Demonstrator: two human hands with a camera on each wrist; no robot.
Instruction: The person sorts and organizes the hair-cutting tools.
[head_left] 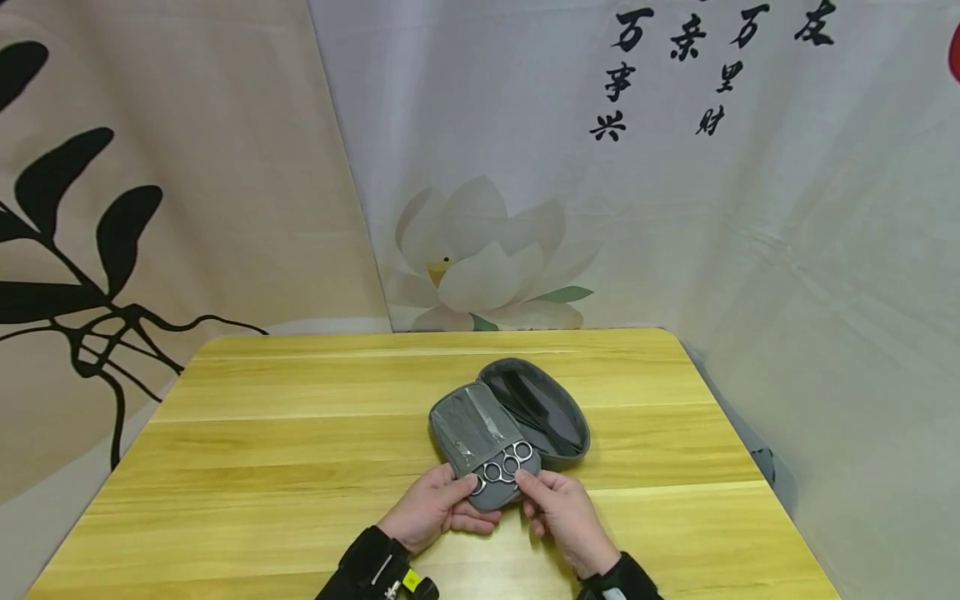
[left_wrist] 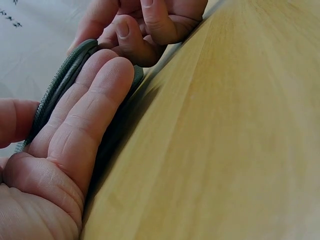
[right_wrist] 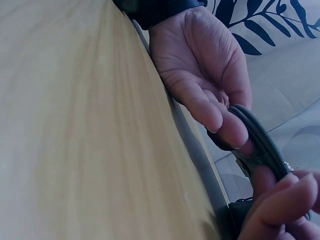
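Observation:
A grey zip-up scissors case lies spread open on the table, tilted to the right. Its near panel has a clear pocket, from which the silver finger rings of several scissors stick out. My left hand holds this panel's near left edge, thumb on top and fingers underneath. In the left wrist view, the fingers of that left hand lie under the zipped edge. My right hand pinches the panel's near right corner by the rings; whether it also grips a ring, I cannot tell.
Inside the case's other half lies a dark, long item, too shadowed to name. The light wooden table extends on both sides. Behind it hang printed cloths with a lotus, leaves and writing.

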